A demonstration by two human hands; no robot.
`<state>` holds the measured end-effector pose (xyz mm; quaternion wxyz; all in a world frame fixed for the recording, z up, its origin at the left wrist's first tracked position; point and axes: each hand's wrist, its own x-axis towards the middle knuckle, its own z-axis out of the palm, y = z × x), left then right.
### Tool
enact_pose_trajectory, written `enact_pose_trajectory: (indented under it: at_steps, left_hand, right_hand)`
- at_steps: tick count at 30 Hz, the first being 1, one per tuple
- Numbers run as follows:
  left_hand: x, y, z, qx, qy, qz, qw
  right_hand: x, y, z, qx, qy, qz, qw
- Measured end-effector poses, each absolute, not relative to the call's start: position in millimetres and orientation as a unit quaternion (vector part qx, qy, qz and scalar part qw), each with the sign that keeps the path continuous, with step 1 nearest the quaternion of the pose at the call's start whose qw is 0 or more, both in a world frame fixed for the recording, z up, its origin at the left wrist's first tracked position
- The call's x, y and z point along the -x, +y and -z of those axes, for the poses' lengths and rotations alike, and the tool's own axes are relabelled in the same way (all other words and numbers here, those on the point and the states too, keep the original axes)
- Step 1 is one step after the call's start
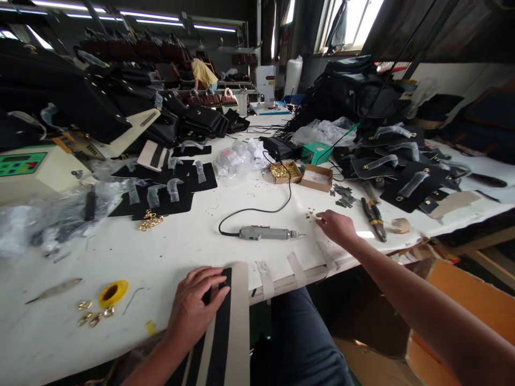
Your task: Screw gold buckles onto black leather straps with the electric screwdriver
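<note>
My left hand is closed on the upper end of a beige-and-black striped panel, which hangs over the table's front edge. Its fingers and thumb press on a black stripe. My right hand reaches to the tabletop, fingers curled and tips together, beside several tiny gold hardware pieces. Whatever is between those fingertips is too small to make out. A grey electric screwdriver lies between the hands, its bit pointing right, with a black cable running back.
Behind stand an open box of gold pieces, another small carton and a green power box. Pliers lie at right. Yellow tape and gold clasps are at front left. Black panels lie farther back.
</note>
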<state>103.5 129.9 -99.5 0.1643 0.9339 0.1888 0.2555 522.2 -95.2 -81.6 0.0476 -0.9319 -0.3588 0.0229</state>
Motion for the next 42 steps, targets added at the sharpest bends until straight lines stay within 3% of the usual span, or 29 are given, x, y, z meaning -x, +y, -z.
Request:
enact_pose_trajectory:
  at_steps: [11, 26, 42]
  left_hand:
    - [-103.6, 129.2, 99.7, -0.932, 0.197, -0.251, 0.172]
    - [-104.4, 129.0, 100.0, -0.934, 0.190, -0.250, 0.169]
    - [-103.4, 128.7, 100.3, -0.932, 0.198, -0.250, 0.175]
  right_hand:
    - [-532.0, -85.2, 78.5, 0.927, -0.352, -0.009, 0.129]
    - [-516.6, -92.9, 82.2, 0.896, -0.433, 0.007, 0.098]
    - [-532.8, -73.3, 84.2, 0.928, -0.358, -0.043, 0.099]
